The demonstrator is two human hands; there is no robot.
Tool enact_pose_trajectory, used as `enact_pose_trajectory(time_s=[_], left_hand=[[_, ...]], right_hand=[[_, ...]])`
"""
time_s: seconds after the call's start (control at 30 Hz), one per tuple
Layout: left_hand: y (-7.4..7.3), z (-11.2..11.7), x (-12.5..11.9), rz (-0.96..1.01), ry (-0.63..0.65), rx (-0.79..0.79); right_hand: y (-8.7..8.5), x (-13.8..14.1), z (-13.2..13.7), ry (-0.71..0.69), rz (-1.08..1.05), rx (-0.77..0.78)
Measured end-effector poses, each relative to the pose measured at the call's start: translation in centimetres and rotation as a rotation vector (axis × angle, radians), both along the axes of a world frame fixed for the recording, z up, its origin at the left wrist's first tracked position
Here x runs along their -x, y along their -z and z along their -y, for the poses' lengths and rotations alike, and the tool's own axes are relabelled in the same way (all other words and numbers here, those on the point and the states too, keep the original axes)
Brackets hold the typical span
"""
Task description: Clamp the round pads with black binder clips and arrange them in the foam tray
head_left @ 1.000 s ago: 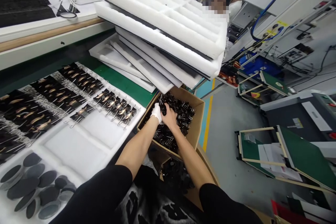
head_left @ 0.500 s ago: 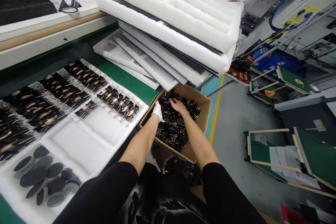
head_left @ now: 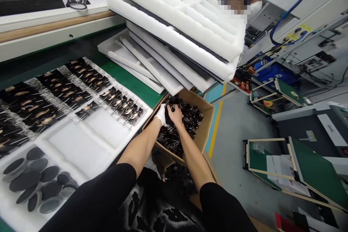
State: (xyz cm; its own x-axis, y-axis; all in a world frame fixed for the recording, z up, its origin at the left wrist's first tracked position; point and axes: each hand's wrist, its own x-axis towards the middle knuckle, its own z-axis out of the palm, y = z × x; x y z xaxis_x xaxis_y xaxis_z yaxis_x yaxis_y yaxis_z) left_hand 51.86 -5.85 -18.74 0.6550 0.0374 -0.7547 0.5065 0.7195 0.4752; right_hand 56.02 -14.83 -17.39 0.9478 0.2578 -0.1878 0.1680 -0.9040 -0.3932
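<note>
Both my hands are inside a cardboard box (head_left: 207,119) heaped with black binder clips (head_left: 187,125). My left hand (head_left: 162,115), in a white glove, is closed at the box's left side; what its fingers hold is hidden. Close beside it, my bare right hand (head_left: 176,114) is curled round a dark binder clip, its thumb and fingers bent. To the left, a white foam tray (head_left: 81,141) carries rows of binder clips clamped on small copper-coloured parts (head_left: 119,103). Dark round discs (head_left: 40,177) lie in its near compartment.
A tilted stack of white foam trays (head_left: 174,25) overhangs the green table (head_left: 116,69) behind the box. Another container of dark pieces (head_left: 179,177) is below the box. Green-topped carts (head_left: 315,166) stand on the right. A person (head_left: 236,0) is at the back.
My right hand has moved left through the clips, up to my left hand, and its fingers have curled in. The view has shifted slightly.
</note>
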Motion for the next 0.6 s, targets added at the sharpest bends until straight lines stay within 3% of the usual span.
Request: enact_pose_trajectory(time_s=[0.13, 0.37, 0.6], left_hand=[[-1.5, 0.6, 0.7, -0.017, 0.008, 0.029], [-4.6, 3.1, 2.5, 0.165, 0.035, 0.136], [-6.4, 5.3, 4.5, 0.18, -0.033, 0.122]], right_hand=[[-1.2, 2.0, 0.5, 0.069, 0.087, -0.063], [-4.4, 5.0, 3.0, 0.154, 0.309, -0.115], [-5.4, 7.2, 4.7, 0.163, 0.445, -0.194]])
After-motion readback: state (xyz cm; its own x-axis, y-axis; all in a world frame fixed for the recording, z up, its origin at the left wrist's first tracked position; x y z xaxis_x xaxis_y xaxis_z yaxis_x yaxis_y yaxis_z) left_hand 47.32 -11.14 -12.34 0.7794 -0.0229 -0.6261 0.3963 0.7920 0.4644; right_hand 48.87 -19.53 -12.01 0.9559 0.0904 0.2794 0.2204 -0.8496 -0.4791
